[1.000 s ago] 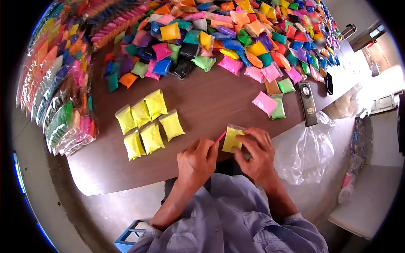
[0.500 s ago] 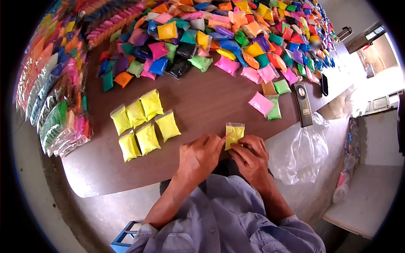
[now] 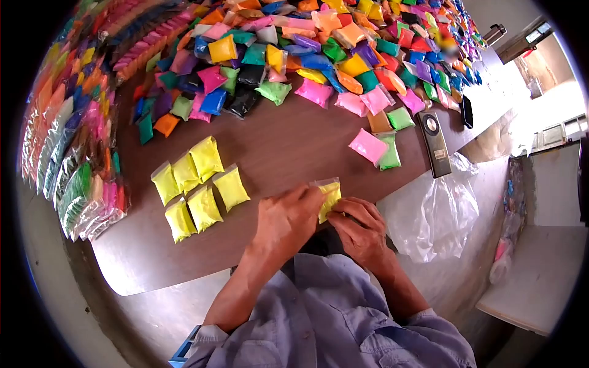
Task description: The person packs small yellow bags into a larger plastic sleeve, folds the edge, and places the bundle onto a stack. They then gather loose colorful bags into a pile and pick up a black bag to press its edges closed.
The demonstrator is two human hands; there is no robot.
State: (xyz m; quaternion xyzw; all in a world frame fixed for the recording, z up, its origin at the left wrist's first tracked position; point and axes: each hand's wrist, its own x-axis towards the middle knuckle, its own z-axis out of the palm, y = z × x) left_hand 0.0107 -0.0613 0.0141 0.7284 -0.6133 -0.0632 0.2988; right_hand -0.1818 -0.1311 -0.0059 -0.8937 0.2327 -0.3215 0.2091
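Observation:
A small clear zip bag of yellow material (image 3: 330, 201) is upright at the table's front edge. My right hand (image 3: 361, 232) pinches its lower right side between thumb and fingers. My left hand (image 3: 287, 216) is closed at the bag's upper left, with its fingertips overlapping the edge. What those fingertips grip is hidden; a thin pinkish-red pointed thing showed there earlier. Left of my hands, several filled yellow bags (image 3: 204, 207) lie in two loose rows on the brown table (image 3: 270, 144).
A heap of small colourful bags (image 3: 307, 58) covers the table's far side. Stacked clear packs (image 3: 80, 184) line the left. Pink (image 3: 368, 146) and green bags (image 3: 389, 153) lie right of centre, near a phone (image 3: 434, 144). Clear plastic (image 3: 432, 214) hangs by the right edge.
My left hand has moved over the bag's upper left, and the thin pinkish-red thing no longer shows. The bag now leans slightly to the right. The camera view has shifted a little.

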